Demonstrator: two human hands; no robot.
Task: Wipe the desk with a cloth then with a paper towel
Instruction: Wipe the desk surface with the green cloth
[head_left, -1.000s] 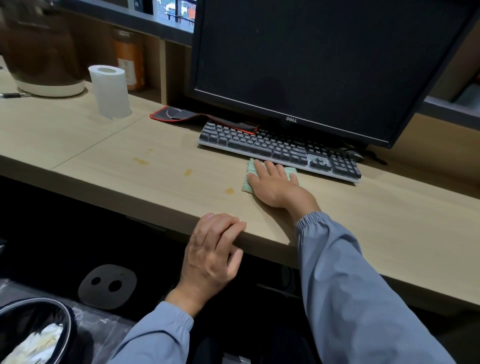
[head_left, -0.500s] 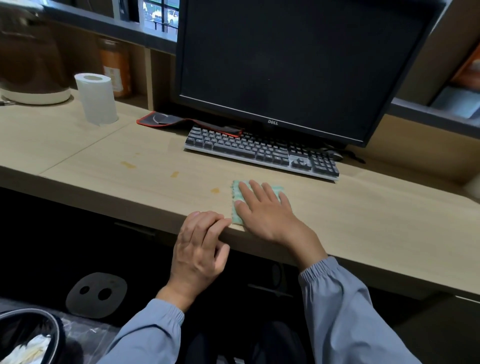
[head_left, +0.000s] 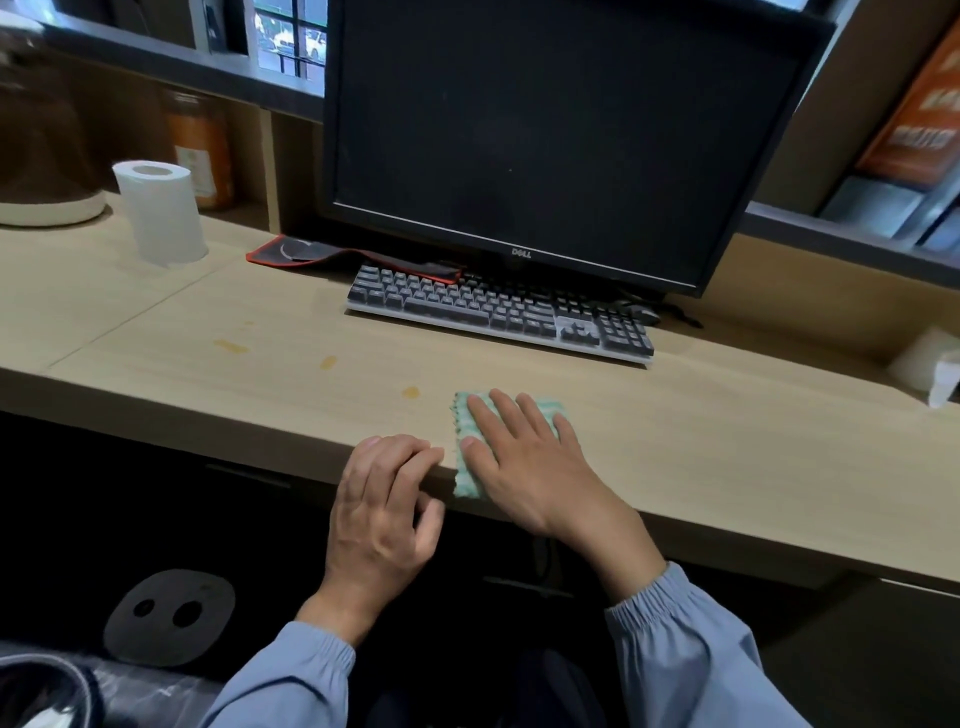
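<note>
Cloth (head_left: 464, 451) has slid toward six o'clock to the desk (head_left: 727, 457) edge under the flat, spread right hand (head_left: 524, 462); curled left hand (head_left: 382, 512) still grips the edge.

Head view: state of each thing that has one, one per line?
cloth: flat on desk, near end over the front edge
right hand: open, palm pressing cloth
left hand: fingers curled on desk edge
stains: three, unwiped, left of cloth
paper towel roll: upright, untouched
monitor: screen dark
</note>
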